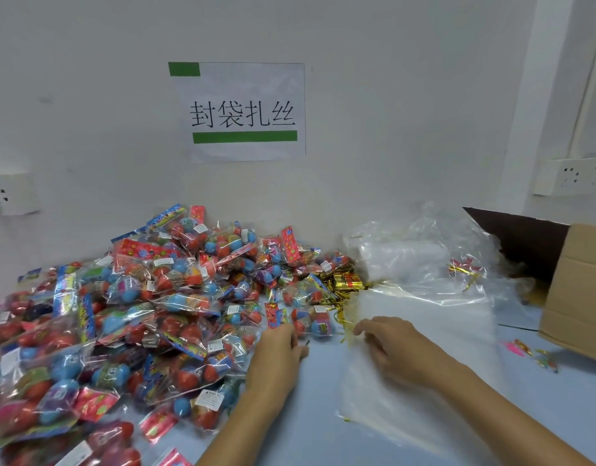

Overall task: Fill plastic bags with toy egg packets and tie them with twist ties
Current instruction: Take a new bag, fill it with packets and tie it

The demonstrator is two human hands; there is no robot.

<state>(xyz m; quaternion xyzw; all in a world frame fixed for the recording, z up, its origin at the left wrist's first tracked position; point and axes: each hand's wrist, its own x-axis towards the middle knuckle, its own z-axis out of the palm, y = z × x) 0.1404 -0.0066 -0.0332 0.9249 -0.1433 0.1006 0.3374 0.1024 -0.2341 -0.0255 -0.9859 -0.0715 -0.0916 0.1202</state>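
Your right hand (387,344) rests on the flat stack of clear plastic bags (421,361), fingers curled at its near-left corner as if pinching up the top sheet; whether you have 1 layer or more I cannot tell. Your left hand (280,348) sits at the edge of the heap of toy egg packets (148,307), fingers bent down toward a packet, though a firm grip does not show.

To do this step well, rub the bag's corner between thumb and fingertip so only 1 bag peels free, then open its mouth wide before you bring packets over. Draw packets from the near edge of the heap, just beside the left hand, not from the top, which could slide.

The gold twist ties (343,284) lie between heap and bags, within reach. A cardboard box (579,290) stands at the desk (323,375) edge on the right.
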